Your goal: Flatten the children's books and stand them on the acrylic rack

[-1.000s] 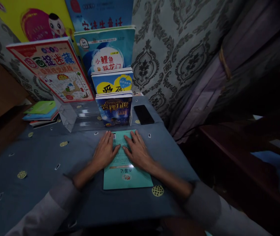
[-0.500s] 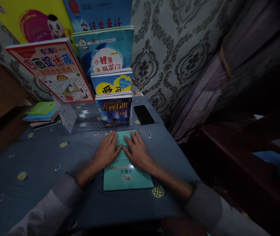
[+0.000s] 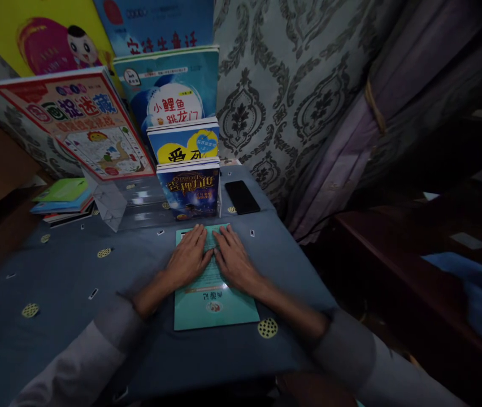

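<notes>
A thin teal book lies closed on the blue tablecloth, its printed cover upside down to me. Flat on its upper left part rests my left hand, fingers stretched out. My right hand lies flat on the upper right part, fingers pointing away from me. The thumbs almost meet over the cover, and the palms hide much of its text. Neither hand grips anything.
Beyond the book, a clear acrylic stand holds several upright books, with a dark blue book in front. A black phone lies right of it. Several stacked books are at the left. A curtain hangs by the patterned wall.
My view has turned a little, so the scene sits slightly further left. My left hand has slid slightly rightward over the cover; both hands remain flat on the book.
</notes>
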The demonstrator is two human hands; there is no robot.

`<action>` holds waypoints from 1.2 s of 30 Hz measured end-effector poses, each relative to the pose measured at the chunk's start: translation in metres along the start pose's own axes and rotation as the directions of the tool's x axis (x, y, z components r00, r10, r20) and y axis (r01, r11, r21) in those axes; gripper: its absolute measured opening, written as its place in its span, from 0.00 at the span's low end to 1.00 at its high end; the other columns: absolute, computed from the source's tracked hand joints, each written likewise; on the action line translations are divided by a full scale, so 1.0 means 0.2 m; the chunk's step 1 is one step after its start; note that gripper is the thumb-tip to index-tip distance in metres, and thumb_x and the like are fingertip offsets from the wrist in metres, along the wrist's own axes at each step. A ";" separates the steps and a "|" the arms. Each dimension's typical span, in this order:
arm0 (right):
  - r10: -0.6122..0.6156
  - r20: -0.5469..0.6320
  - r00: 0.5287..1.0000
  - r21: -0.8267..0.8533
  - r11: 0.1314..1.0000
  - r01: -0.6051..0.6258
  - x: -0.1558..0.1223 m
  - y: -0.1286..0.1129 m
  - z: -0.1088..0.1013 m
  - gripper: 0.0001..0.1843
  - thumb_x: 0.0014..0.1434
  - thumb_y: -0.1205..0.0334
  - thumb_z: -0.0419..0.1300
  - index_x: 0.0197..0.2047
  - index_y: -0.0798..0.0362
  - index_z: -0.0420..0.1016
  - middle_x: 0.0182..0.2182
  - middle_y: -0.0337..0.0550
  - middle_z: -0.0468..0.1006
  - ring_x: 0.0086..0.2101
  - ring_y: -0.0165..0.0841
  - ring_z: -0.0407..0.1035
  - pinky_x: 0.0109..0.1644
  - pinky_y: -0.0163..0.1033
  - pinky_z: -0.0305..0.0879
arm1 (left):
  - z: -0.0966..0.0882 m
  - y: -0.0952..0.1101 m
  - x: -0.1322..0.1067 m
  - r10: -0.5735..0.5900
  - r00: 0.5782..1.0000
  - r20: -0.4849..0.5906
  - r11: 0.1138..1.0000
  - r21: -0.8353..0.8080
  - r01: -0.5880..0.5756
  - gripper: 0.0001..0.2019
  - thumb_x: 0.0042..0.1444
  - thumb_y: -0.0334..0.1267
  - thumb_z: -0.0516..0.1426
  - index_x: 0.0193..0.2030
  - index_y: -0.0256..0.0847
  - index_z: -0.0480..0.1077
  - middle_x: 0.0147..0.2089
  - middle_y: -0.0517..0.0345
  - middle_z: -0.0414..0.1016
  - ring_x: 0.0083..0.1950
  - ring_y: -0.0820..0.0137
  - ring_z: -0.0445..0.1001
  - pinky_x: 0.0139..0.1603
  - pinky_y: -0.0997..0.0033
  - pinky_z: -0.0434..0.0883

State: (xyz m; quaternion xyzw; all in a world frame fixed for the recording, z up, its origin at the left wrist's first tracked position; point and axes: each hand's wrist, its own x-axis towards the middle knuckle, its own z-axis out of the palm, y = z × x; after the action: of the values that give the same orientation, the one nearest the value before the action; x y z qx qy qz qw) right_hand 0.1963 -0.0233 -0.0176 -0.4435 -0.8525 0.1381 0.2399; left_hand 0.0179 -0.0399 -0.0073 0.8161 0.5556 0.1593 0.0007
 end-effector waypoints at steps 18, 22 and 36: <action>0.051 -0.005 0.999 -0.078 0.996 -0.051 0.07 0.02 -0.06 0.25 0.68 0.65 0.47 0.66 0.60 0.66 0.68 0.62 0.61 0.69 0.50 0.52 0.69 0.59 0.55 | 0.00 0.03 0.05 0.060 0.998 0.021 0.998 -0.008 -0.060 0.27 0.69 0.45 0.46 0.70 0.32 0.58 0.72 0.39 0.60 0.74 0.57 0.58 0.73 0.50 0.58; 0.060 -0.017 0.998 0.041 0.997 -0.059 0.10 0.09 -0.08 0.25 0.68 0.64 0.46 0.64 0.59 0.68 0.66 0.58 0.66 0.66 0.45 0.59 0.69 0.53 0.57 | -0.01 0.06 0.08 0.080 0.995 0.063 0.997 -0.010 -0.080 0.28 0.69 0.45 0.48 0.71 0.32 0.56 0.73 0.41 0.58 0.74 0.58 0.57 0.74 0.51 0.56; 0.169 -0.128 0.977 0.489 0.868 -0.086 0.16 0.29 -0.12 0.26 0.69 0.55 0.46 0.65 0.55 0.64 0.55 0.55 0.77 0.55 0.41 0.72 0.64 0.51 0.64 | -0.01 0.13 0.26 0.184 0.968 0.171 0.982 -0.074 -0.174 0.27 0.69 0.43 0.47 0.71 0.34 0.56 0.74 0.42 0.55 0.75 0.60 0.56 0.74 0.51 0.55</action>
State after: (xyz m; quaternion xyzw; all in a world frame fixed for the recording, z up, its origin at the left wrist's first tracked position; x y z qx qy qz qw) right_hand 0.2321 0.0368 -0.0140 -0.4355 -0.7371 0.3232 0.4031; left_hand 0.0571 -0.0032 0.0125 0.8734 0.4725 0.1017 0.0593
